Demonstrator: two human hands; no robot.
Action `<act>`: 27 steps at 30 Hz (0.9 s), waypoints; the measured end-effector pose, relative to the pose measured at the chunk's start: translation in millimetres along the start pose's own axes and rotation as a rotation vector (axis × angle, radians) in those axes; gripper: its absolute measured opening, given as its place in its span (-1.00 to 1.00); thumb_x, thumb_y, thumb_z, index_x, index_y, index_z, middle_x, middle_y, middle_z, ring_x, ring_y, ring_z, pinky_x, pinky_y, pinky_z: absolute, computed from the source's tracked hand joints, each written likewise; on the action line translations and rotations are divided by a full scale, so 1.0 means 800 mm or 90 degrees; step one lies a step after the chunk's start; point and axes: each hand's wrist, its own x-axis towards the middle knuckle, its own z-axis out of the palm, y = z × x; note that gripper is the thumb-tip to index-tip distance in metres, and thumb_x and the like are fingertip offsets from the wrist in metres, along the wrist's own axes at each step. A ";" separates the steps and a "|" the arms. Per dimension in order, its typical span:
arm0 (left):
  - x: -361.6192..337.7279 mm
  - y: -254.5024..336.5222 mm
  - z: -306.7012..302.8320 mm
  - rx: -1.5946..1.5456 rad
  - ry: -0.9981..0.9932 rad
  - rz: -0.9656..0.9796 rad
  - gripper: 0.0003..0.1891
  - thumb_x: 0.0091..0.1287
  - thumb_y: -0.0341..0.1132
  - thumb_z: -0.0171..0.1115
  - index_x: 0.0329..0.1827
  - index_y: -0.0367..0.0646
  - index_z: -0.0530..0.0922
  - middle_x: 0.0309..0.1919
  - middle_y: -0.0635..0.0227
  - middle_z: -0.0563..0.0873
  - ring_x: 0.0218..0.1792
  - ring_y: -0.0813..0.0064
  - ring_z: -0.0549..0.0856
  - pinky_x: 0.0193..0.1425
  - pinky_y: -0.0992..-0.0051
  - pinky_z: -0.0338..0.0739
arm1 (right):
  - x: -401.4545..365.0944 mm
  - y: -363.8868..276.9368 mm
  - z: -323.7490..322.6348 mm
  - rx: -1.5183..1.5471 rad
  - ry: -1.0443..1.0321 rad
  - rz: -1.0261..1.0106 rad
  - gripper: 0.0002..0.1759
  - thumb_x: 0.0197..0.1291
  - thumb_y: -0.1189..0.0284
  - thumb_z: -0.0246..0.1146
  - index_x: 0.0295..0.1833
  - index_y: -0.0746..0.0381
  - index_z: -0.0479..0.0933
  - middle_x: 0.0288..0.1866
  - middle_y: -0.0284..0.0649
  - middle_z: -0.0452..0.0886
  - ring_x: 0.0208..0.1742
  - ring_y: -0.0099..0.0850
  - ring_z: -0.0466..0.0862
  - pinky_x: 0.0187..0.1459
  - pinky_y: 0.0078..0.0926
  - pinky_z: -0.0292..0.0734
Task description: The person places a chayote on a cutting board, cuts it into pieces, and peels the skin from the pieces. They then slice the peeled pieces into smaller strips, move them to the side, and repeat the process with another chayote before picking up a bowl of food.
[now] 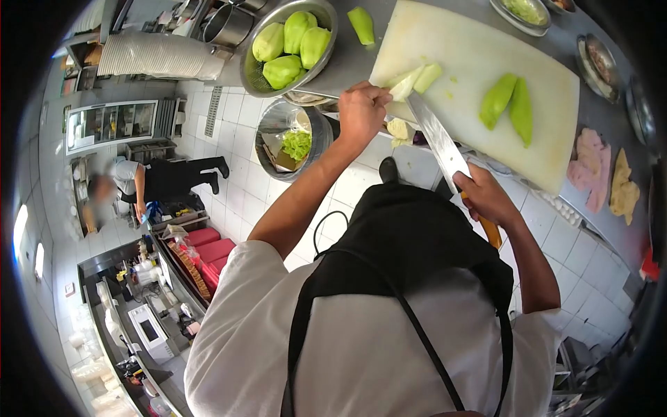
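Observation:
My right hand (486, 193) is wrapped round the yellow handle of a large knife (438, 135). The blade reaches up to the near edge of the white cutting board (479, 42), its tip beside pale green chayote pieces (427, 78). At the board's left corner my left hand (363, 110) is closed, its fingertips pinching a pale chayote piece (403, 86). Two green chayote pieces (497, 101) rest side by side on the right half of the board. Another piece (361, 26) lies on the metal counter left of the board.
A metal colander (331, 35) with several chayotes stands left of the board. Below it is a bin (321, 132) with green scraps. Bowls (521, 26) and pink and tan cloths (589, 170) lie along the right side. Another person (163, 177) stands far left.

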 end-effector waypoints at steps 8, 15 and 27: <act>-0.003 0.001 0.002 -0.063 0.021 -0.031 -0.85 0.07 -0.55 0.43 -0.28 -0.22 0.81 -0.43 0.14 0.73 -0.40 0.13 0.71 -0.26 0.26 0.60 | 0.007 0.004 -0.002 -0.005 -0.018 0.004 -0.62 0.54 0.11 0.03 -0.01 0.27 0.41 -0.53 -0.34 0.40 -0.65 -0.55 0.43 -0.59 -0.50 0.42; 0.000 -0.009 -0.003 -0.061 0.016 -0.051 -0.85 0.08 -0.53 0.45 -0.27 -0.21 0.81 -0.43 0.14 0.73 -0.40 0.13 0.71 -0.28 0.28 0.59 | 0.019 0.002 -0.002 -0.035 -0.021 0.000 -0.61 0.56 0.13 0.02 0.06 0.28 0.41 -0.54 -0.33 0.41 -0.66 -0.55 0.43 -0.59 -0.50 0.42; 0.002 -0.023 -0.004 -0.063 0.026 -0.069 -0.84 0.18 -0.45 0.52 -0.18 -0.19 0.82 -0.42 0.14 0.77 -0.50 0.32 0.71 -0.35 0.43 0.56 | 0.027 -0.014 -0.002 -0.045 -0.018 -0.001 -0.61 0.55 0.13 0.05 0.05 0.29 0.41 -0.56 -0.32 0.40 -0.67 -0.53 0.45 -0.60 -0.48 0.43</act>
